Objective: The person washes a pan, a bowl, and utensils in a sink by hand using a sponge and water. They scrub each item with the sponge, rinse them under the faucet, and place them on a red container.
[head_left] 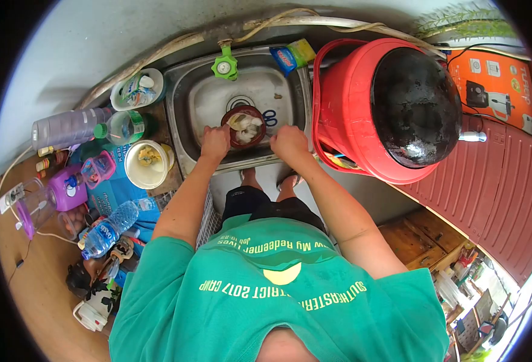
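Note:
A reddish-brown bowl [242, 142] stands in the steel sink [199, 96], close to its front side. In it lie whitish, peeled-looking pieces [251, 134] and a yellowish piece at the upper left. My left hand [215, 143] is closed at the bowl's left rim, its fingertips against the edge. Just right of the bowl, my right hand [290, 142] is closed over the sink's front edge, and whatever it may hold is hidden. Scissors with dark blue handles [269, 117] lie between the bowl and my right hand, their blades not visible.
A green tap [224, 63] rises at the sink's back, with a blue-and-yellow packet [293, 56] on the rim. Right stands a large red bucket [350, 108] under a black rounded lid or pot [417, 105]. Bottles [124, 128] and a white tub [146, 164] crowd the left.

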Tool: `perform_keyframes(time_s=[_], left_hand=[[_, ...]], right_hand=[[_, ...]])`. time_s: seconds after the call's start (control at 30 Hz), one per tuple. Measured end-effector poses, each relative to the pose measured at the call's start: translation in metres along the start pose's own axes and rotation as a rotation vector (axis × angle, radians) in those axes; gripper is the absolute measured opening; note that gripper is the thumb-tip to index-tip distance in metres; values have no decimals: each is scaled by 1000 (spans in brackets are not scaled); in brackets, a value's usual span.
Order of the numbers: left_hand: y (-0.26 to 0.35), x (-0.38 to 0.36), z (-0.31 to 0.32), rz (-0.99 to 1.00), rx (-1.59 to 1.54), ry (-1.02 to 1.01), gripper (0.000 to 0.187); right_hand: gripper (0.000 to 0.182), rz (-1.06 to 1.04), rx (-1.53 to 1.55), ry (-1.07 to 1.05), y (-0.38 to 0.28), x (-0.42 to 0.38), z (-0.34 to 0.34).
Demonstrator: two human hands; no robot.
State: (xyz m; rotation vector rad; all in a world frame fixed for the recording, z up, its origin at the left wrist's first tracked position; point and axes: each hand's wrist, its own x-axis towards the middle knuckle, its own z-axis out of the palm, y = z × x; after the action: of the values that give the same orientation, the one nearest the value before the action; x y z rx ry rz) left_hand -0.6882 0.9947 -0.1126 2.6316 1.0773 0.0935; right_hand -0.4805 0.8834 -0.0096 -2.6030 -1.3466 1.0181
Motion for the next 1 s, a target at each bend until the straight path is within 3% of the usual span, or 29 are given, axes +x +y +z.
perform_keyframes(time_s=[0.23, 0.43, 0.57, 0.73, 1.0], left_hand=[[10, -16, -32, 194, 1, -91, 7], [1, -5, -5, 81, -74, 66, 8], [6, -7, 5, 83, -79, 17, 9], [17, -25, -34, 168, 18, -164, 8], [13, -42, -32, 303, 27, -90, 7]], right_hand=[[26, -103, -68, 83, -1, 22, -6], [22, -193, -102, 41, -14, 43, 10], [22, -222, -176, 16, -19, 44, 4], [22, -264, -242, -4, -21, 48, 5], [23, -332, -247, -27, -21, 52, 7]])
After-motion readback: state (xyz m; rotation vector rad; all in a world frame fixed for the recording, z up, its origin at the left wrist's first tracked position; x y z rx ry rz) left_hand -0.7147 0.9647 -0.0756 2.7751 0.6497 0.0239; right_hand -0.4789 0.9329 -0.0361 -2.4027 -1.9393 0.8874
